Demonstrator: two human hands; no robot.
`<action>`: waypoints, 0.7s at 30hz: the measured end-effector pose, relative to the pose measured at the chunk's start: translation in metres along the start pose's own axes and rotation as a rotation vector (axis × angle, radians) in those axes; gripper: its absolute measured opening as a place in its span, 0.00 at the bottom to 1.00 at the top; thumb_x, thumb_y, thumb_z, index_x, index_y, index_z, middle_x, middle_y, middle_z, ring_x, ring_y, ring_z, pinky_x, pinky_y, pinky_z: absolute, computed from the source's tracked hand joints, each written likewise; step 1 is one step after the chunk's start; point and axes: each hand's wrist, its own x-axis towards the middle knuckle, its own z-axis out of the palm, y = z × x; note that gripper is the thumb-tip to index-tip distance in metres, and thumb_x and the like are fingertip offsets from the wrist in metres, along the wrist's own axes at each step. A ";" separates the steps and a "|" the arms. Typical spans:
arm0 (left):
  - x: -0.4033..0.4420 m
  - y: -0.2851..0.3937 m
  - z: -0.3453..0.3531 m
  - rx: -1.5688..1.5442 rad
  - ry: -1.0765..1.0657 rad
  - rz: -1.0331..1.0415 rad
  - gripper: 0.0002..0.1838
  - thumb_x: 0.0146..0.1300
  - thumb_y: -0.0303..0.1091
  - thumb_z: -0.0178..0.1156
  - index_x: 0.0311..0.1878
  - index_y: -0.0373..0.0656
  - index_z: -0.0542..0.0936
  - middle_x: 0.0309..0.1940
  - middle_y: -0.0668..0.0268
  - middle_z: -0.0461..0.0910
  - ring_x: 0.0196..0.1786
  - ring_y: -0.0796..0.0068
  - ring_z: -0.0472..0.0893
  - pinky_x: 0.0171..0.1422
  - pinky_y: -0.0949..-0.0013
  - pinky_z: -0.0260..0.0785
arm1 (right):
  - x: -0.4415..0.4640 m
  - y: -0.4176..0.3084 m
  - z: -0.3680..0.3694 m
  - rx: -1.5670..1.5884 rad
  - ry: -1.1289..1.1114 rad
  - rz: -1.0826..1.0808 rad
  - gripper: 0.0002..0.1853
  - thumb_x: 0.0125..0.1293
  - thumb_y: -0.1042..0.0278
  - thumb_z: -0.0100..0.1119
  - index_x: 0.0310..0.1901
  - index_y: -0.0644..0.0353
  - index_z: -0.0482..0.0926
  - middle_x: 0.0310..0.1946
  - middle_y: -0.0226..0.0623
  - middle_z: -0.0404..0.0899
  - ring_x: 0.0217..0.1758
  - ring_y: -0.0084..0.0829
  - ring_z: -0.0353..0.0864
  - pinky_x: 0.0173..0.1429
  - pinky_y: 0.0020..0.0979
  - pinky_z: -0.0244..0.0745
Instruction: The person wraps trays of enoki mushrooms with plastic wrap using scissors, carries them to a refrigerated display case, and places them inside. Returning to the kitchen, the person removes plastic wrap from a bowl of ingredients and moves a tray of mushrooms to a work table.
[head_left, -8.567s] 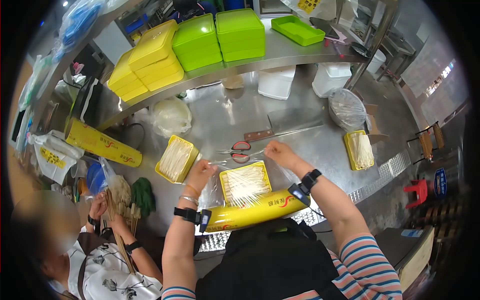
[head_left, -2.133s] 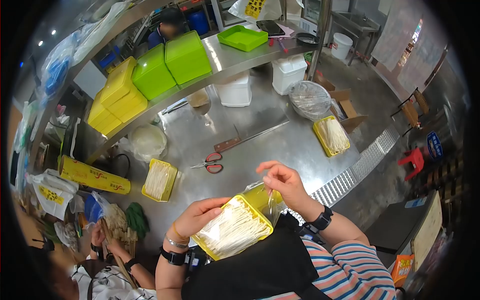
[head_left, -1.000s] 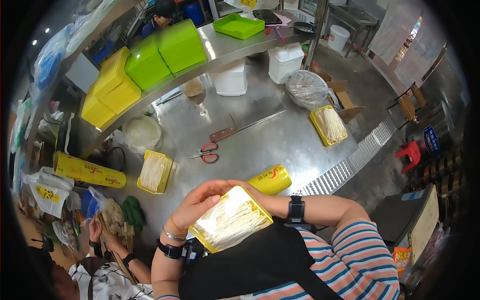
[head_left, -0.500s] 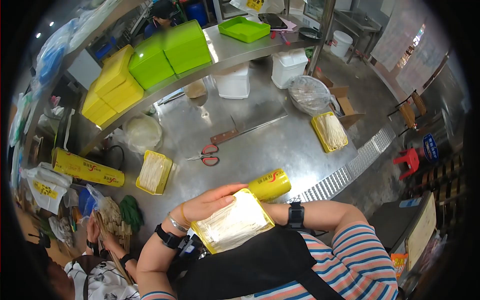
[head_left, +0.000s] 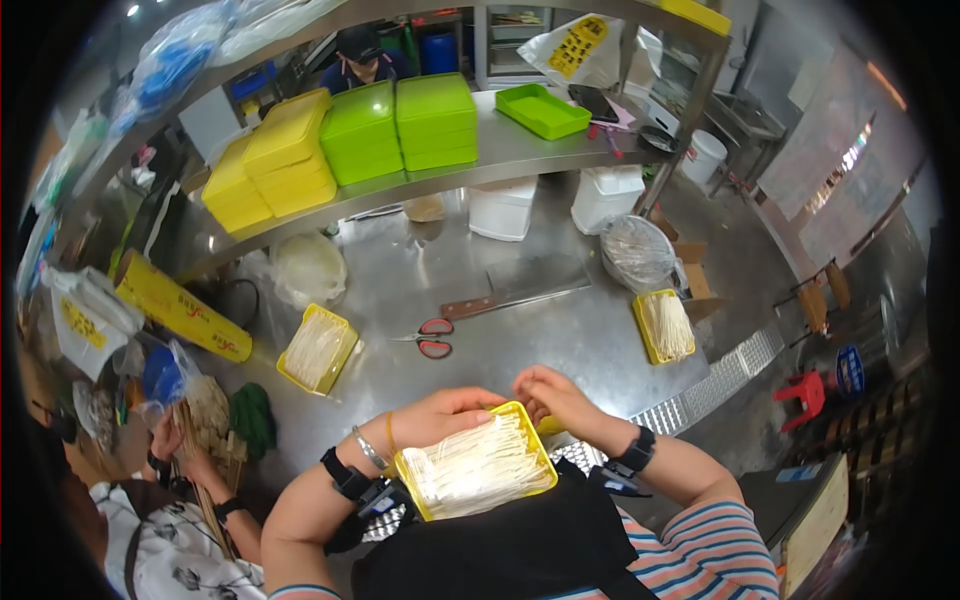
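Note:
A yellow tray point(head_left: 552, 478) packed with white enoki mushrooms point(head_left: 480, 465) is tilted up against my black apron. My left hand point(head_left: 437, 416) grips its upper left side, with the thumb lying over the rim. Just beyond the tray's upper right corner is my right hand point(head_left: 560, 405), raised and apart from the mushrooms. Its fingers are curled together; whether they pinch anything thin is not visible. A bit of yellow shows under that hand, mostly hidden. Red-handled scissors point(head_left: 434, 338) and a cleaver point(head_left: 520, 292) lie farther back on the steel table point(head_left: 390, 275).
Mushroom trays stand left point(head_left: 318, 348) and right point(head_left: 665, 327). A yellow film roll point(head_left: 183, 307) leans at left. Green boxes point(head_left: 436, 120) and yellow boxes point(head_left: 287, 150) are stacked on the shelf. Another person's hands point(head_left: 195, 465) hold thin sticks at lower left.
My right hand has come out from behind the tray and up to its right corner. The yellow roll near it is now mostly hidden. The view has shifted, and the left hand keeps its grip.

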 end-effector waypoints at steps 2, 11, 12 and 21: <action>0.003 0.000 -0.006 0.106 0.035 -0.087 0.23 0.71 0.38 0.52 0.64 0.36 0.67 0.52 0.59 0.77 0.51 0.77 0.77 0.55 0.73 0.70 | -0.010 -0.036 0.005 0.036 -0.033 0.032 0.17 0.74 0.56 0.45 0.48 0.62 0.73 0.39 0.33 0.78 0.41 0.20 0.76 0.41 0.24 0.73; 0.010 -0.009 -0.008 0.232 0.045 0.159 0.24 0.68 0.38 0.58 0.61 0.36 0.66 0.51 0.65 0.75 0.52 0.81 0.73 0.55 0.73 0.70 | 0.004 -0.077 0.050 -0.628 -0.182 -0.189 0.15 0.71 0.57 0.52 0.40 0.62 0.77 0.28 0.31 0.78 0.33 0.19 0.74 0.38 0.26 0.69; 0.010 -0.015 -0.013 0.218 0.064 0.166 0.24 0.68 0.38 0.58 0.61 0.36 0.66 0.51 0.65 0.75 0.52 0.81 0.73 0.55 0.73 0.70 | 0.007 -0.075 0.051 -0.557 -0.201 -0.218 0.14 0.70 0.57 0.53 0.41 0.61 0.78 0.28 0.33 0.79 0.33 0.21 0.75 0.38 0.27 0.70; -0.095 -0.029 -0.036 0.091 0.746 0.398 0.17 0.65 0.32 0.58 0.55 0.38 0.75 0.39 0.64 0.81 0.42 0.79 0.79 0.48 0.73 0.72 | 0.009 -0.054 0.039 -0.240 -0.282 -0.007 0.12 0.71 0.61 0.54 0.43 0.62 0.77 0.34 0.24 0.78 0.38 0.13 0.74 0.44 0.20 0.71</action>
